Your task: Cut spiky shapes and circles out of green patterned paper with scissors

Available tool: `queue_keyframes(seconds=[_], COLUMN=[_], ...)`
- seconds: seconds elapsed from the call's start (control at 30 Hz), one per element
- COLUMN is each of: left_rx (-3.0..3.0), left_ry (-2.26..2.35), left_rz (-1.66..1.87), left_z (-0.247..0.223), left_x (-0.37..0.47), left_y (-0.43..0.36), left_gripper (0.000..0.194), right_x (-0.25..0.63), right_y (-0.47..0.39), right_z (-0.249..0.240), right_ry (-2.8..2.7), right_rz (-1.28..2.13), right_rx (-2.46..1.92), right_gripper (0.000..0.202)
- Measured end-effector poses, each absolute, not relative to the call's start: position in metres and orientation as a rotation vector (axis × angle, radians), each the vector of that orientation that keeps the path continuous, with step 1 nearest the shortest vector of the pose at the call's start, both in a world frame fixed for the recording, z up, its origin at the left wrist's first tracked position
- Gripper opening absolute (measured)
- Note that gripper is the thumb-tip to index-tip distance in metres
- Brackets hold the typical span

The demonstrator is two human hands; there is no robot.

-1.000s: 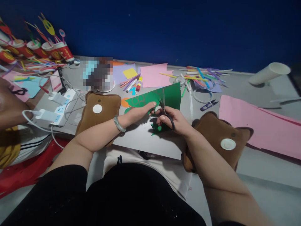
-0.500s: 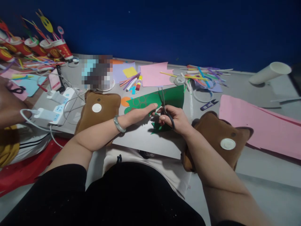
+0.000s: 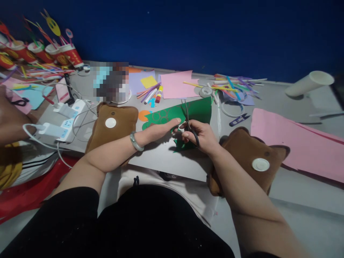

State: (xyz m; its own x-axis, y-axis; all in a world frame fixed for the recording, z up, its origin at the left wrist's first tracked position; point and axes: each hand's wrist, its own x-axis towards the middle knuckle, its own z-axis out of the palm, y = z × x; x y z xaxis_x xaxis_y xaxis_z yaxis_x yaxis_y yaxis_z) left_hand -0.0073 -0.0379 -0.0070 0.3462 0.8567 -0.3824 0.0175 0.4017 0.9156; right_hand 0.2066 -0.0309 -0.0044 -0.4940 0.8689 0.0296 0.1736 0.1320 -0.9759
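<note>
Green paper [image 3: 201,107] with circles drawn on its left part is pinched in my left hand [image 3: 163,129], thumb on top. My right hand [image 3: 201,135] is closed round the black handles of a pair of scissors [image 3: 187,114], whose blades point away from me over the paper. Both hands nearly meet at the cut edge; the fingertips partly hide it. A jagged strip of the green paper hangs below my fingers. Underneath lies a white sheet [image 3: 166,159]. An orange paper circle [image 3: 144,115] rests just beyond my left hand.
Brown cushioned pads [image 3: 115,123] flank the white sheet. A power strip [image 3: 70,122] with cables stands at left, near another person's arm [image 3: 13,118]. Farther back are a glue stick [image 3: 159,94], pink paper [image 3: 176,85], colourful sticks [image 3: 233,87], a purple cutter [image 3: 239,120] and a white tube [image 3: 309,84].
Very little differs. The green paper's right end has shifted slightly to the right, while both hands keep their grip in almost the same place.
</note>
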Motion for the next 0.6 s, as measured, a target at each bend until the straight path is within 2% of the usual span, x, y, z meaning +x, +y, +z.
queue_keyframes(seconds=[0.2, 0.6], left_rx=[1.189, 1.195], left_ry=[1.106, 1.094], left_rz=[0.644, 0.660], left_z=[0.003, 0.007], left_x=[-0.008, -0.005], left_y=[-0.042, -0.044], left_gripper=[0.050, 0.049], right_x=[0.205, 0.205], right_y=[-0.033, -0.034], right_z=[-0.002, 0.000], right_ry=[-1.770, -1.759], right_rz=[1.363, 1.316], right_rx=[-1.018, -1.039], right_gripper=[0.054, 0.059])
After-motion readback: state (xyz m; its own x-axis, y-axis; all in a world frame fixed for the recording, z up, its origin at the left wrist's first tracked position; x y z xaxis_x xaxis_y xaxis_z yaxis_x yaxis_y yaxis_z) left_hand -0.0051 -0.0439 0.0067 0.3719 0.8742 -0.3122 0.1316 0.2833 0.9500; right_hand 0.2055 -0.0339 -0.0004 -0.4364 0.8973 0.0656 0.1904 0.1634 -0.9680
